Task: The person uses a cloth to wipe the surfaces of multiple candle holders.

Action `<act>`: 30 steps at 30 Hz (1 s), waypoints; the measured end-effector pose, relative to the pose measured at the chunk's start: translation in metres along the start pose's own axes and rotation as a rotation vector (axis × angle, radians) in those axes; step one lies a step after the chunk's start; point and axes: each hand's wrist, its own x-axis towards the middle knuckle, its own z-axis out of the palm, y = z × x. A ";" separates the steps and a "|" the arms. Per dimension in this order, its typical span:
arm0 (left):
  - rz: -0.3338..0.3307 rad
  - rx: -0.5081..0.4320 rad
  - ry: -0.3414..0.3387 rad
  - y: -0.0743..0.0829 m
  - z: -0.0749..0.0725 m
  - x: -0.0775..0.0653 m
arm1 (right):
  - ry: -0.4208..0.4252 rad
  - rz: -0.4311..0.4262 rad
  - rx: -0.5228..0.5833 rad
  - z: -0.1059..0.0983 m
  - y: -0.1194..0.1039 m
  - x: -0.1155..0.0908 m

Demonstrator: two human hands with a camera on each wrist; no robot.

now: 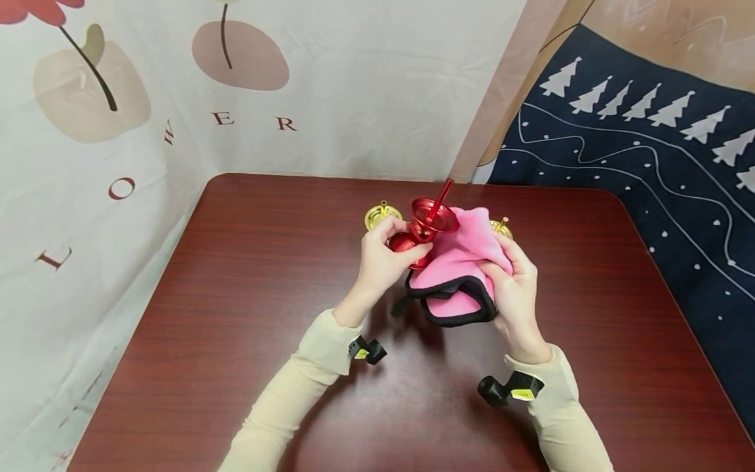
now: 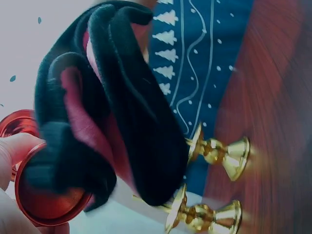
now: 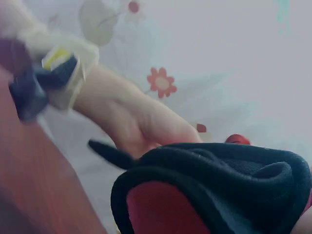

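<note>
My left hand [image 1: 380, 259] grips a shiny red candle holder [image 1: 434, 216] around its lower body, above the table. It tilts to the right, its dish and long spike at the top. In the left wrist view the round red base [image 2: 53, 207] faces the camera, partly covered by cloth. My right hand [image 1: 519, 288] holds a bunched pink cloth [image 1: 466, 246] with black edging, thumb on the near side and fingers behind. The cloth lies against the red candle holder and hides part of it. In the right wrist view the black edging [image 3: 234, 161] covers most of the work.
Two gold candle holders stand at the back of the brown table [image 1: 248, 262]: one [image 1: 382, 215] behind my left hand, the other [image 1: 501, 228] partly hidden behind the cloth and my right hand. A pale printed curtain [image 1: 354, 85] and a dark blue tree-patterned cloth [image 1: 643, 170] hang beyond the table.
</note>
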 end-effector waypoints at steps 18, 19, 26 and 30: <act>0.055 0.257 -0.345 0.015 -0.007 0.000 | -0.171 0.448 0.193 0.002 0.000 0.004; 0.076 0.250 -0.387 0.014 -0.009 0.001 | -0.174 0.450 0.213 0.001 -0.001 0.005; 0.121 0.105 -0.474 0.011 -0.013 0.003 | -0.235 0.475 0.310 -0.006 -0.007 0.008; 0.075 0.062 -0.464 0.013 -0.010 0.000 | -0.258 0.512 0.382 -0.009 -0.008 0.007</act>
